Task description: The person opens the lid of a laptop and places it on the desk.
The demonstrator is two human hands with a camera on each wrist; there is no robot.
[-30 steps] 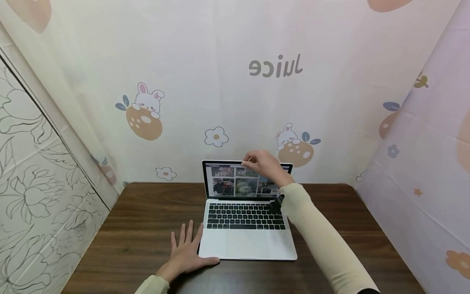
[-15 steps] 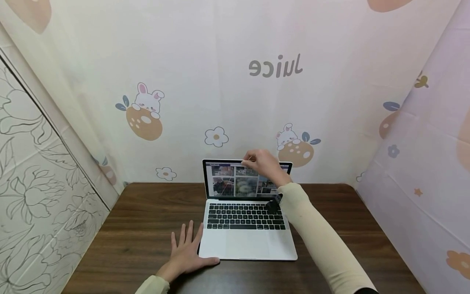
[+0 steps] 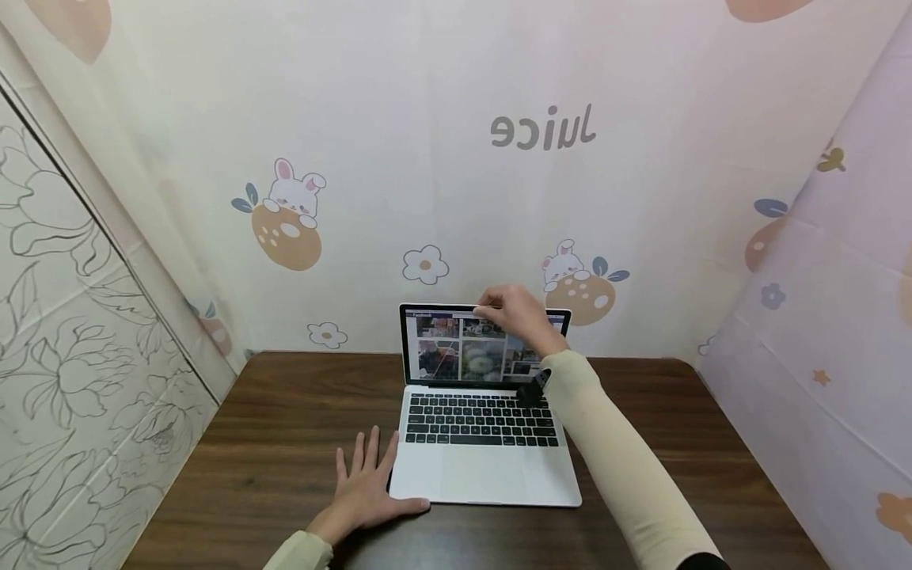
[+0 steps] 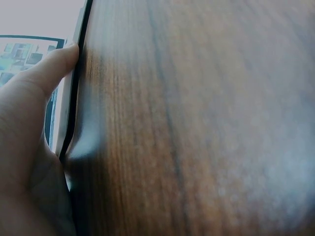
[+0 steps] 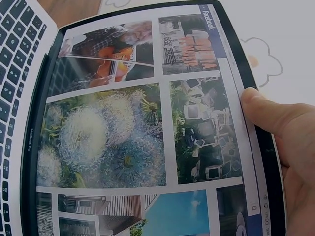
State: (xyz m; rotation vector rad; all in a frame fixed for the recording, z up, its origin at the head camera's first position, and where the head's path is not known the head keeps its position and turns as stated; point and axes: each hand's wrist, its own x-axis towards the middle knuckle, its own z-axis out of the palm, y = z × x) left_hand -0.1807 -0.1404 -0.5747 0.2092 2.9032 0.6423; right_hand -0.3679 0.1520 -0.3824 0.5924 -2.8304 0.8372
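Note:
A silver laptop [image 3: 484, 473] stands unfolded on the wooden table, its screen [image 3: 435, 360] lit with a page of photos headed Facebook. My right hand [image 3: 523, 318] pinches the top edge of the lid, right of its middle. In the right wrist view the thumb [image 5: 268, 110] presses on the dark bezel, and the other fingers are mostly hidden behind the lid. At the laptop's front left corner rests my left hand [image 3: 363, 492], fingers straight and spread on the table. Its thumb [image 4: 56, 66] lies along the front edge of the laptop base.
The brown table [image 3: 264, 459] extends to both sides of the laptop. Close behind it hangs a pale printed curtain [image 3: 370, 198], with another curtain [image 3: 819, 317] at the right. A white panel with drawn flowers [image 3: 64, 356] borders the left side.
The lid has tilted slightly more upright, its top edge rising a little with my right hand. My left hand keeps its place at the corner. The head view has shifted slightly.

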